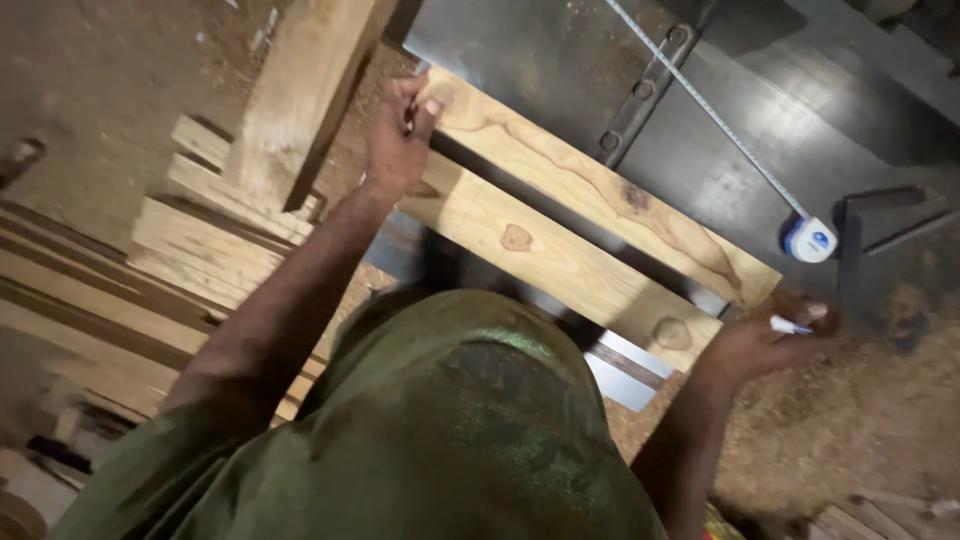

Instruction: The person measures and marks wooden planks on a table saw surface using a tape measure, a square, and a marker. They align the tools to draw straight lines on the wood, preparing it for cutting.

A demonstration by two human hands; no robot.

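Head cam, looking down over person's green shirt [450, 440].

Boards: two pale wood planks lie side by side on dark metal bench [760, 110], running diag. from upper left to lower right. Upper plank [600, 195] has long brown grain streak and a dark knot; lower plank [550, 260] has two round knots, one mid-length, one nr right end. Narrow dark gap between them. Planks' right ends sit at the bench edge.

Left hand [400, 135]: at left ends of the planks, fingers curled over the end of the upper plank, pinching something small and dark against it. Cannot tell what it is. Closed grip.

Right hand [770, 335]: just beside right end of lower plank, fingers closed round a small white marker/pen-like item [790, 325], tip toward the right. Not touching upper plank as far as seen.

Tape measure [810, 240]: white/blue case resting on bench just beyond upper plank's right end; its blade [700, 100] runs out diag. to upper left across the bench, well apart from planks at far end. Dark square-like tool [860, 240] right of case.

Containers: cannot make out any.

Surroundings: stacked timber offcuts [210, 230] left of bench, thick beam [300, 90] leaning over them. Sawdust [850, 420] on floor lower right.
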